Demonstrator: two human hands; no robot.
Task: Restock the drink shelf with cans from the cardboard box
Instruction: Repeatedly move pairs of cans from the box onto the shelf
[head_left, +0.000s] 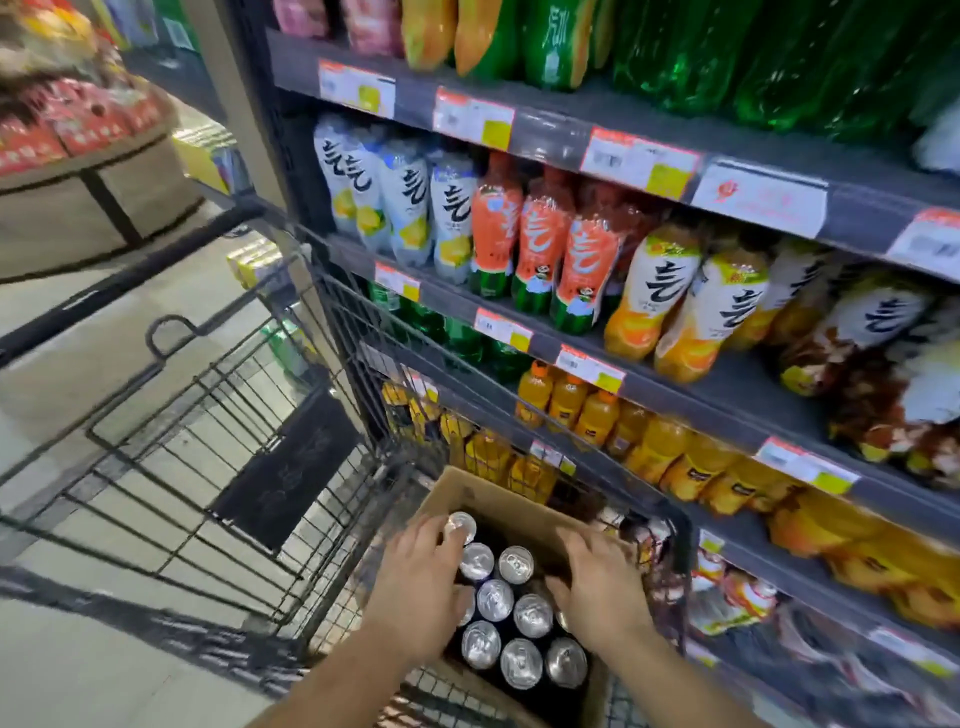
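Observation:
An open cardboard box (498, 499) sits in the near right corner of a black wire cart. It holds several dark cans with silver tops (521, 662). Both my hands reach down into the box. My left hand (421, 577) lies over the cans on the box's left side, its fairly straight fingers touching the top of the far-left can (464, 526) and its thumb pointing right. My right hand (597, 577) covers the cans on the right side, with its fingers curled down round a can hidden beneath it. The drink shelf (675, 384) rises on the right.
The wire cart (208, 415) fills the lower left, its rim between box and shelving. The shelves carry rows of white, orange and yellow bottles (540, 249), green bottles above and juice bottles (597, 415) below, with price tags along the edges. A display bin (78, 197) stands at far left.

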